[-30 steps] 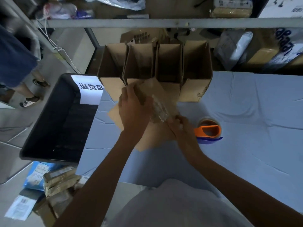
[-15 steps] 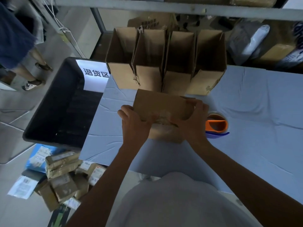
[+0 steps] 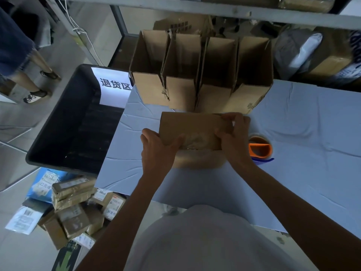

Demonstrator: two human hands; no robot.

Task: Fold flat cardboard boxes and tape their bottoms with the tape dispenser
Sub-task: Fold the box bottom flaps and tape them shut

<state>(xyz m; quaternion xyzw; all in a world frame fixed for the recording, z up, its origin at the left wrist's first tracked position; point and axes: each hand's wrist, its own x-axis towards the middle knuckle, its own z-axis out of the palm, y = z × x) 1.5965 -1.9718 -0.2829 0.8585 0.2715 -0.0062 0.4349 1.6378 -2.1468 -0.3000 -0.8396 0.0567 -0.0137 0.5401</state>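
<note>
A brown cardboard box [image 3: 191,126] stands on the blue-covered table [image 3: 302,137] with a taped face turned up toward me. My left hand [image 3: 158,151] grips its left near corner, thumb on the top face. My right hand [image 3: 234,133] grips its right end, fingers curled over the far edge. The orange tape dispenser [image 3: 259,149] lies on the table just right of my right hand, untouched. Several folded, open boxes [image 3: 201,75] stand in a row behind the held box.
A black bin [image 3: 58,137] with a white label sits off the table's left edge. Taped parcels [image 3: 74,208] lie on the floor below it. A person's legs [image 3: 29,75] stand far left. A metal shelf rail [image 3: 214,8] crosses overhead; bags and boxes fill the back right.
The box has gone from a tilted, flat-looking piece to a squared box lying across the table. Both hands shifted to its two ends. The camera moved closer.
</note>
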